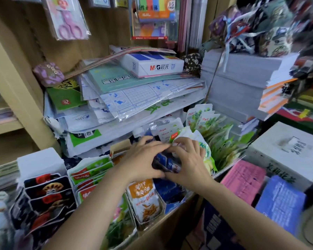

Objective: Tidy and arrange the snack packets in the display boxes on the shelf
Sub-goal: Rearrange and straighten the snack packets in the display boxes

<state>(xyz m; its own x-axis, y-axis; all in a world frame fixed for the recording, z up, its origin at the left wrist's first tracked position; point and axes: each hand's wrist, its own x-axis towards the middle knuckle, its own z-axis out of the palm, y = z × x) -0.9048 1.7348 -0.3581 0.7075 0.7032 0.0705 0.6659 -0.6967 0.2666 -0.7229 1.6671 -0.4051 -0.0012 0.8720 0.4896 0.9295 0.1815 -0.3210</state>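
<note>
Item: our left hand [143, 156] and right hand [188, 159], together, both clamped on small glossy blue foil snack packets [167, 163], just above their open blue cardboard display box [172, 195]. Risk: the slick, crinkled film may slip, spilling packets among the limp green-and-white pouches [224, 141] right of our right hand.

Dark blue packets [167, 162] lie between left grip [143, 159] and right grip [190, 159], green-and-white packets [207, 154] just right of them, an orange-and-white packet [145, 201] just below, black red-labelled packets [49, 193] far left.
</note>
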